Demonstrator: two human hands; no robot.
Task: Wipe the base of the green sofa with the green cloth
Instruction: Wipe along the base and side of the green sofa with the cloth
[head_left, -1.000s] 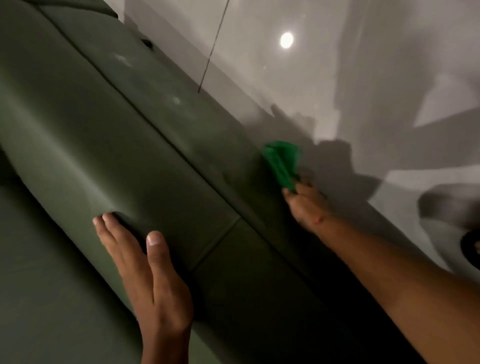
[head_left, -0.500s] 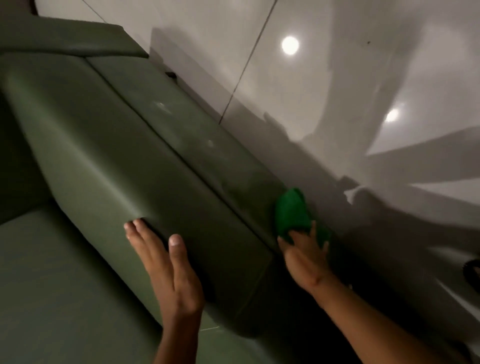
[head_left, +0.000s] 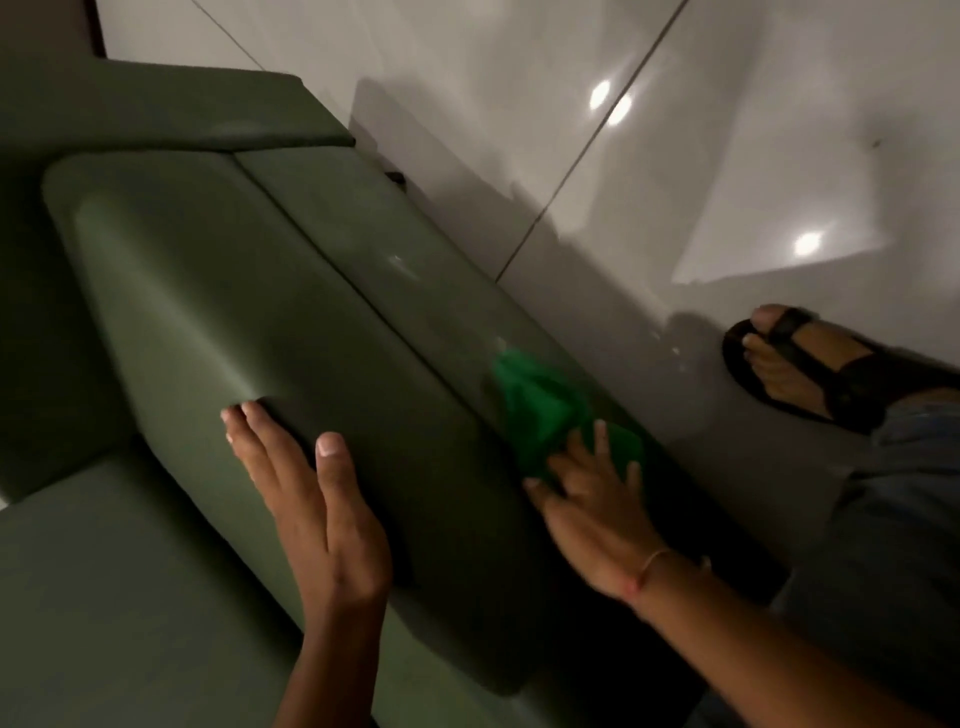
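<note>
1. I see the green cloth (head_left: 540, 410) bunched against the green sofa (head_left: 270, 291) base, near the floor (head_left: 727, 156).
2. Right hand (head_left: 597, 514) spread flat, fingers pinning the cloth (not gripped).
3. Left hand (head_left: 317, 499) open, empty, palm flat on the seat cushion edge.

cloth (head_left: 540, 410) between sofa (head_left: 270, 291) and floor (head_left: 675, 171)

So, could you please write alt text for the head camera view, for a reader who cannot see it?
A right hand presses a green cloth against the base of a green sofa, while the left hand rests flat on the seat cushion. A sandalled foot stands on the glossy tiled floor beside it.
</note>
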